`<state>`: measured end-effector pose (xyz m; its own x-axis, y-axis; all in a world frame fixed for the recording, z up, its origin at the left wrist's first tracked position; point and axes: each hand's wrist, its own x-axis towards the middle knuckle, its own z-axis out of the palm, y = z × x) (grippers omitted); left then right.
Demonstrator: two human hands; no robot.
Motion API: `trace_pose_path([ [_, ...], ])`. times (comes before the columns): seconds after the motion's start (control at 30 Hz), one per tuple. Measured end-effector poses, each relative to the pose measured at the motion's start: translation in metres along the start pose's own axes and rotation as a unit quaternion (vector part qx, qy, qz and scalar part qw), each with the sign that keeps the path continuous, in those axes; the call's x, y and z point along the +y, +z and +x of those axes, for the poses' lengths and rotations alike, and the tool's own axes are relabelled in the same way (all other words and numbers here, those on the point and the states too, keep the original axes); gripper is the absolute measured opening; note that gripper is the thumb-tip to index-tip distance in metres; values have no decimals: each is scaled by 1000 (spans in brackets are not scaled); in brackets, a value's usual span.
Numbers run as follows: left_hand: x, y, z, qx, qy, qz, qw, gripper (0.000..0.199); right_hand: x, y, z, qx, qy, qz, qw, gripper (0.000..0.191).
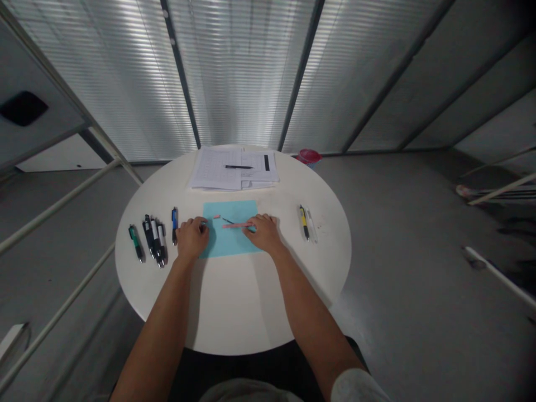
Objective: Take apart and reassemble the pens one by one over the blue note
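Note:
A light blue sheet lies on the round white table. My right hand rests at the sheet's right side, fingers closed on the end of a slim pink pen barrel that points left. Just behind the barrel lies a thin dark stick, like a pen refill. A short pink piece is on the sheet farther left. At the sheet's left edge is my left hand, its fingers curled together. Whatever the left fingertips hold, if anything, is too small to make out.
Left of my left hand lie a blue pen, several black-and-white pens and a green pen. To the right are a yellow pen and a clear tube. Papers with a black pen lie at the back.

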<state>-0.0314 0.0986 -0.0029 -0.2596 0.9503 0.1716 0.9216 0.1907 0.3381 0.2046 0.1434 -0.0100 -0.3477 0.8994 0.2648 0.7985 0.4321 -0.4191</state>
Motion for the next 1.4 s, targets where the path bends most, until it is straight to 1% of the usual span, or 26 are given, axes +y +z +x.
trace_pose_path([
  [0.13,-1,1,0,3,1,-6,1000,33,2,1,1,-21,-2,11,1000,10],
  [0.23,-4,1,0,12,4,-14,1000,31,4,2,3,-3,13,32,999,9],
  [0.3,-5,1,-1,29,10,-34,999,29,5,2,5,15,31,52,998,10],
  [0.4,2,1,-6,77,22,-116,990,25,5,1,6,34,43,84,995,10],
  [0.47,13,2,-11,81,38,-205,975,26,3,0,6,43,34,118,992,11],
  [0.53,27,5,-17,38,46,-305,951,30,-1,0,6,45,14,158,986,11],
  [0.6,38,8,-21,-2,43,-377,925,30,-5,2,5,35,-6,185,982,11],
  [0.67,44,12,-23,-28,35,-447,893,27,-8,3,4,17,-21,196,980,11],
  [0.73,45,15,-23,-47,18,-493,869,24,-11,5,3,-2,-37,199,979,11],
  [0.8,44,18,-22,-66,4,-514,855,23,-12,5,2,-12,-50,202,978,12],
  [0.87,42,19,-20,-73,-8,-540,839,23,-12,5,2,-5,-45,210,977,14],
  [0.9,42,19,-19,-69,-21,-563,823,24,-11,5,1,5,-37,218,975,16],
  [0.97,43,17,-17,-62,-62,-626,775,27,-10,4,1,32,-17,241,970,22],
  [1.03,42,14,-15,-61,-101,-690,714,29,-9,3,1,58,-1,263,963,25],
  [1.1,40,10,-12,-57,-119,-740,660,28,-7,3,2,73,10,270,960,28],
  [1.17,36,7,-9,-48,-123,-769,625,27,-5,3,3,78,16,266,961,28],
  [1.2,34,6,-7,-43,-124,-779,614,26,-4,4,3,79,17,263,961,27],
  [1.27,31,6,-5,-40,-128,-788,601,26,-3,5,3,82,19,259,962,25],
  [1.4,29,9,-3,-41,-129,-790,598,24,-4,6,3,85,19,262,961,24],
])
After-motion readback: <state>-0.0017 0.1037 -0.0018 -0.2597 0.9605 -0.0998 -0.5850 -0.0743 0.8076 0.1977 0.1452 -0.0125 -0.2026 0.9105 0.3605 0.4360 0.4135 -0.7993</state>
